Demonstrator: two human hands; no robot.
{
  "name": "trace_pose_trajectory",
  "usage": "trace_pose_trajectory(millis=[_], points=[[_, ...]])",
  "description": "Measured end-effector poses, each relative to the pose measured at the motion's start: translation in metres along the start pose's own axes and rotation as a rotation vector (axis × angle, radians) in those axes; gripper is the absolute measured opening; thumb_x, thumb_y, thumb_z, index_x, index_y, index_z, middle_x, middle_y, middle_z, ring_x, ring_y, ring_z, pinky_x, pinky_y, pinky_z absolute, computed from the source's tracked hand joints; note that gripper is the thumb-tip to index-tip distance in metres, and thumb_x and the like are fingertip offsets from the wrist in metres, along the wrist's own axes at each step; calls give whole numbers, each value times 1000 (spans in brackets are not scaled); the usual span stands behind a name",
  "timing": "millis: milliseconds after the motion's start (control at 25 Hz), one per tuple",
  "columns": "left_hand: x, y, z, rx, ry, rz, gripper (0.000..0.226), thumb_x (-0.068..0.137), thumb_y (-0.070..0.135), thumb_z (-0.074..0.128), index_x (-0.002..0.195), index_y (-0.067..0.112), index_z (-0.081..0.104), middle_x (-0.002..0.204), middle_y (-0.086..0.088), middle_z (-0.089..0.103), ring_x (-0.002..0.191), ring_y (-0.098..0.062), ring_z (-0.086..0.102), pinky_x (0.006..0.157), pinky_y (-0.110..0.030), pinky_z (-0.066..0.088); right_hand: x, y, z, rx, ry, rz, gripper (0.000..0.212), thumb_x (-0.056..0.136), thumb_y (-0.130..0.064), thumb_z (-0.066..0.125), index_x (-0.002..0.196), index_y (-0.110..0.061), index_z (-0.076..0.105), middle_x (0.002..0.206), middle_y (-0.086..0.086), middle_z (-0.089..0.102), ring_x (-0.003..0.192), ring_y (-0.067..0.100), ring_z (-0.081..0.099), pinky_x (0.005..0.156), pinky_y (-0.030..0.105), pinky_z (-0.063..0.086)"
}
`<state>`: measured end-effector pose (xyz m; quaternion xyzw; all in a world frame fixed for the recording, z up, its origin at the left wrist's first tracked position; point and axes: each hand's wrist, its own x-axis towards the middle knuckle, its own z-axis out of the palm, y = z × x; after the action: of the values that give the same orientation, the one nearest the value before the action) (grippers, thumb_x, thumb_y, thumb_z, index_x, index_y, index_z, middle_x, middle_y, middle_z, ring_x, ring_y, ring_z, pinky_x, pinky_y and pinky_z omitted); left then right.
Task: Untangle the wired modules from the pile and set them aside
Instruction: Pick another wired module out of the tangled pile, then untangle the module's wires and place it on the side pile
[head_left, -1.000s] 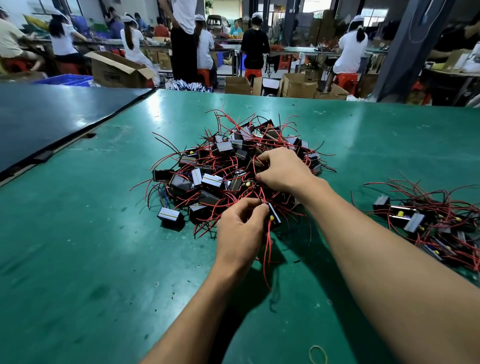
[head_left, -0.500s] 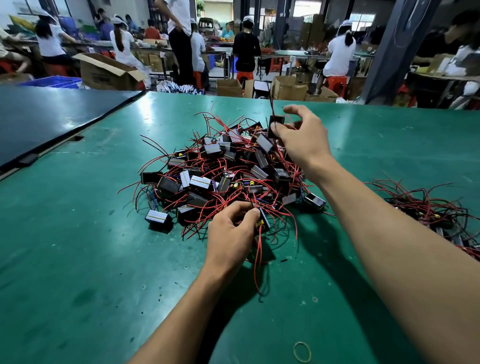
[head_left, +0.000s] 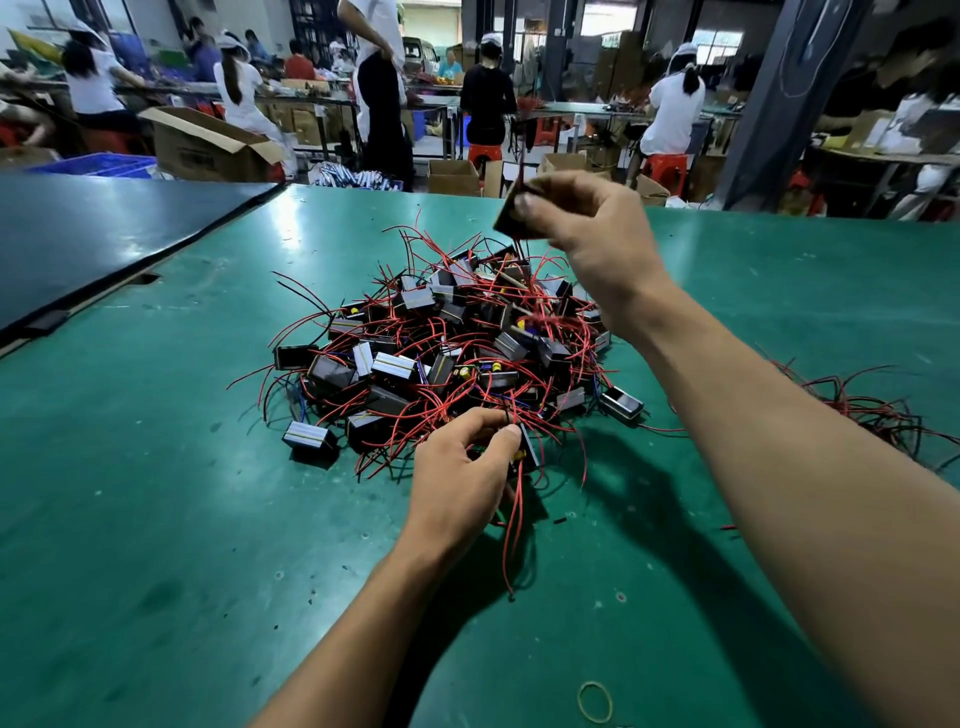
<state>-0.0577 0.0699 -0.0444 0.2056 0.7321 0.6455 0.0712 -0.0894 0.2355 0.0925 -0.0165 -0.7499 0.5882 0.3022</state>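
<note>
A tangled pile of small black modules with red wires lies on the green table. My right hand is raised above the pile's far side and pinches one black module, whose red wires trail down into the heap. At the pile's near edge my left hand pinches another module and its red wires, which hang toward me. A second, smaller bundle of wired modules lies to the right, partly hidden behind my right forearm.
A dark board covers the table's left far corner. A rubber band lies near the front edge. One stray module sits right of the pile. Beyond the table are cardboard boxes and several people working.
My right hand has risen from the pile's top with a module in its fingers, drawing its wires upward. My left hand has stayed at the near edge, holding its module.
</note>
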Motion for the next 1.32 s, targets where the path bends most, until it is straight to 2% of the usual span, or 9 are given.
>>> trace_pose_trajectory(millis=[240,360,440,560,720,800,1000,1160,1320], points=[[0,-3,1,35,-2,-16,10,95,22,62,100,20,71,80,4,71,55,-7,63,50,-21,48,-10,-20,-6,408,-56,191,23,99,-31,59,99,-9,66,83,2,73,74,15,69,68,32,57],[1,-3,0,56,-13,-17,10,95,23,62,98,23,72,87,5,72,70,-14,69,58,-28,56,-39,2,-26,250,-272,360,27,99,-39,58,97,-13,66,75,-4,67,59,8,58,54,24,49],[2,-2,0,54,-11,-10,9,93,22,64,96,26,71,89,7,73,72,-4,69,65,-22,57,-65,25,-39,118,-384,415,20,92,-40,66,90,-20,69,74,-1,62,53,9,52,52,22,43],[1,-2,-2,140,-13,23,11,93,25,66,101,25,73,94,14,71,84,8,65,76,-10,51,-101,56,-57,50,-386,534,26,78,-38,75,91,-18,68,76,6,64,52,9,50,46,17,42],[0,-1,-2,153,-53,18,11,92,27,65,100,27,73,93,16,72,88,4,66,84,-22,52,-131,79,-65,-37,-335,644,10,90,-23,72,96,-17,68,76,1,60,55,5,48,50,15,41],[-3,-1,1,142,-82,7,10,93,27,65,100,28,72,94,14,73,88,-2,68,82,-27,55,-139,83,-63,10,-315,653,13,92,-17,70,103,-12,67,74,-3,65,57,5,53,53,15,46],[-7,2,7,22,-185,-86,7,93,23,65,95,28,71,71,8,70,52,-14,61,53,-24,53,-145,78,-59,8,-200,525,11,93,-15,68,103,-12,71,82,0,68,66,7,59,59,18,47],[-12,4,15,-158,-264,-189,18,87,31,75,101,20,71,88,-1,73,61,-17,64,57,-28,53,-151,76,-50,2,-208,429,11,91,-13,70,102,-15,71,86,1,74,75,12,62,60,18,48],[-11,8,12,-273,-268,-244,21,83,14,77,103,11,70,87,-9,75,72,-18,70,63,-32,58,-153,75,-47,31,-194,369,11,91,-17,71,102,-17,73,83,-3,74,75,10,62,63,19,49]])
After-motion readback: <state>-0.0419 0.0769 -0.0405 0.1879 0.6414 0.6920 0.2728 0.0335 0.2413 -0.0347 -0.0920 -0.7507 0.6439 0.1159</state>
